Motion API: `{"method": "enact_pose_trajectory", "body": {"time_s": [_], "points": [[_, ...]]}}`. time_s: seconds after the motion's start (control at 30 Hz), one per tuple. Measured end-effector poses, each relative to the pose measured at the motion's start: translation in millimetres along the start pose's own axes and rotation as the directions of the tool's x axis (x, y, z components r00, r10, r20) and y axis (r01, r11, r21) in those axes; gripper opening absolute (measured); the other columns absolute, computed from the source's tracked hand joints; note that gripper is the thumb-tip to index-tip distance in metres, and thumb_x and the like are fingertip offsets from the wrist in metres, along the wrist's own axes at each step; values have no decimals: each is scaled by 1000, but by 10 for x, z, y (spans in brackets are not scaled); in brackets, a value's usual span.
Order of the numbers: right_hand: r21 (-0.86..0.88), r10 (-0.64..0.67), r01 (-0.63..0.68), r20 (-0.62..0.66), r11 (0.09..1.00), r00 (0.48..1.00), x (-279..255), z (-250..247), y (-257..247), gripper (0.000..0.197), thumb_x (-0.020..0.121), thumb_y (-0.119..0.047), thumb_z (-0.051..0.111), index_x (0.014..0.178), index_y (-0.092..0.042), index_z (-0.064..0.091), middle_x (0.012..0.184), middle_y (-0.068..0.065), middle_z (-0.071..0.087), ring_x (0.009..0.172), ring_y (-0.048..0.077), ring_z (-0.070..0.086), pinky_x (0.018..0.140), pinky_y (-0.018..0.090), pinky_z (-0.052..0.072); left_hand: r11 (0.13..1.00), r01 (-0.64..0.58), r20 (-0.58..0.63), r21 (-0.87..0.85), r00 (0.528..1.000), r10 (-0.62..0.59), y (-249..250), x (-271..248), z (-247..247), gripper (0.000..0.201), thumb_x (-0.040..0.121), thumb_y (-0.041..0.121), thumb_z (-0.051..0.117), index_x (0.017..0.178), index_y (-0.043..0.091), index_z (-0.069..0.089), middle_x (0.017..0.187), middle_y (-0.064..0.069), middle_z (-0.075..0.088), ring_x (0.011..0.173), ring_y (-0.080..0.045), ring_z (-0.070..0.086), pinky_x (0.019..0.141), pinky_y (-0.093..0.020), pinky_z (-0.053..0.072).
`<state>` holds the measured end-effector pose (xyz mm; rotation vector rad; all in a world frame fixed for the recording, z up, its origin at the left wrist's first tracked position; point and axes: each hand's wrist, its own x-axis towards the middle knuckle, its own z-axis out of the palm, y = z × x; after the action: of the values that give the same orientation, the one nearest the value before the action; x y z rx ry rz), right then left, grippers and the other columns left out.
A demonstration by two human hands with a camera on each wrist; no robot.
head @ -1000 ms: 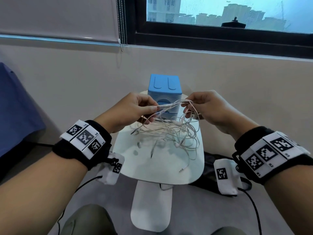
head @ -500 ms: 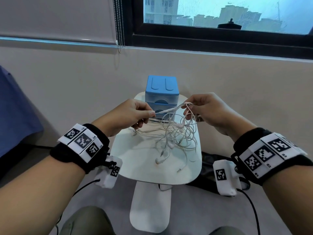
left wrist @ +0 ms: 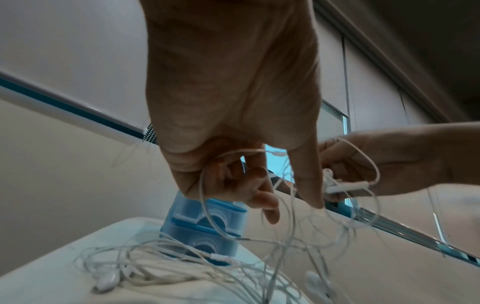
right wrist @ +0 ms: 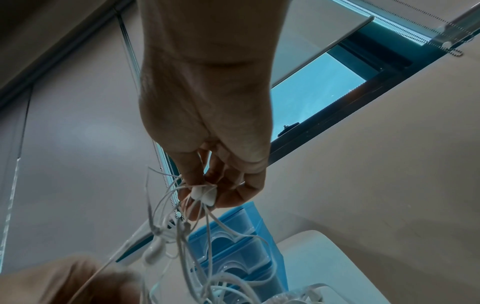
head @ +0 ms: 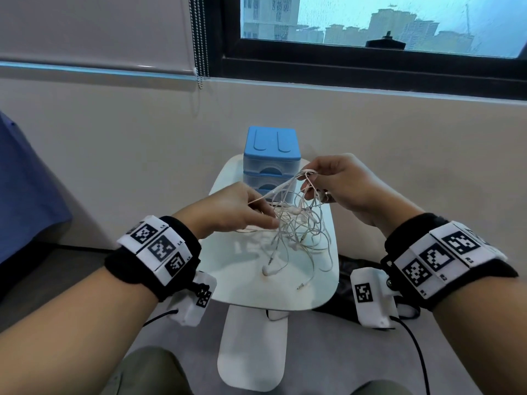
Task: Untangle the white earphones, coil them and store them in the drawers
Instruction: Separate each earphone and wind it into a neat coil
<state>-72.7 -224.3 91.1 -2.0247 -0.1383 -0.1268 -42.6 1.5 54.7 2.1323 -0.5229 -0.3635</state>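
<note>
At centre frame in the head view, both hands are holding the tangled white earphones (head: 296, 223) above the white worktop (head: 242, 283). The right hand (head: 342, 181) is pinching a bundle of cable loops. The left hand (head: 231, 209), lower left of it, is pinching a strand. Lower loops are resting on the worktop. The blue drawers (head: 271, 158) are standing behind.

- thin white earphone cables (head: 296, 223): smooth rubbery plastic; buds glossy
- small blue plastic drawer unit (head: 271, 146): matt opaque lid, translucent drawer fronts, at tabletop's far edge
- white rounded tabletop (head: 242, 280): smooth, glossy, reflective
- black wristbands (head: 182, 238): fuzzy cloth; white tag blocks matt
- beaded blind chain (head: 199, 38): shiny metal
</note>
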Motion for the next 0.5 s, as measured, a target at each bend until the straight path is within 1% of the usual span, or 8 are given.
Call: {"method": "enact_pose_trajectory", "body": {"time_s": [0.07, 0.1, 0.2, 0.27, 0.3, 0.37, 0.43, 0.5], "points": [[4, -5, 5, 3, 1000, 1000, 2, 24, -22, 20, 101, -1, 58, 87, -7, 71, 74, 14, 69, 67, 24, 51, 62, 32, 41, 999, 19, 0, 50, 1000, -19, 7, 12, 87, 19, 79, 33, 89, 84, 16, 80, 59, 16, 59, 56, -1, 49, 55, -14, 38], [3, -8, 8, 4, 1000, 1000, 3, 31, -32, 20, 101, -1, 58, 87, -7, 71, 74, 14, 69, 68, 24, 51, 61, 31, 41, 998, 19, -7, 60, 1000, -18, 5, 23, 123, 21, 79, 34, 88, 82, 16, 79, 62, 14, 61, 58, -1, 50, 56, -14, 38], [1, -12, 12, -1, 1000, 1000, 1, 30, -33, 20, 101, -2, 58, 87, -8, 70, 74, 14, 68, 72, 26, 52, 60, 30, 41, 999, 9, -56, 40, 998, -7, -23, 50, 182, 21, 83, 33, 85, 78, 14, 78, 73, 2, 65, 69, -9, 52, 65, -25, 40], [2, -3, 3, -7, 1000, 1000, 1, 10, -12, 22, 102, -1, 56, 87, -8, 70, 75, 14, 67, 73, 26, 56, 62, 31, 42, 1000, 1, -78, -19, 997, -2, -29, 47, 182, 20, 86, 30, 83, 72, 17, 76, 68, 3, 61, 63, -10, 48, 61, -25, 39], [0, 6, -6, -10, 1000, 1000, 1, -5, 6, 22, 102, 0, 55, 87, -8, 70, 76, 15, 67, 74, 26, 57, 64, 33, 43, 999, -7, -84, -50, 996, 3, -29, 41, 171, 19, 87, 29, 82, 73, 18, 76, 68, 4, 61, 60, -10, 48, 58, -22, 41], [-9, 26, -26, -14, 1000, 1000, 6, -33, 56, 21, 102, -1, 55, 90, -7, 71, 78, 16, 68, 75, 28, 58, 70, 38, 44, 997, -21, -92, -73, 996, 14, -16, 16, 140, 18, 91, 29, 78, 79, 16, 78, 73, 7, 69, 59, -8, 55, 56, -15, 44], [-13, 50, -50, -32, 999, 998, 21, -45, 117, 19, 102, -2, 55, 93, -3, 71, 79, 16, 69, 75, 27, 58, 73, 39, 45, 997, -26, -85, -79, 996, 19, -17, -1, 108, 21, 97, 31, 71, 83, 16, 78, 82, 6, 76, 64, -7, 62, 58, -19, 43], [-18, 79, -80, -53, 997, 995, 30, -34, 173, 18, 103, -3, 55, 97, 0, 71, 79, 15, 69, 69, 23, 61, 69, 34, 46, 994, -30, -73, -107, 997, 22, -21, -18, 86, 26, 101, 31, 64, 87, 13, 76, 88, -2, 79, 67, -9, 66, 60, -24, 41]]}}
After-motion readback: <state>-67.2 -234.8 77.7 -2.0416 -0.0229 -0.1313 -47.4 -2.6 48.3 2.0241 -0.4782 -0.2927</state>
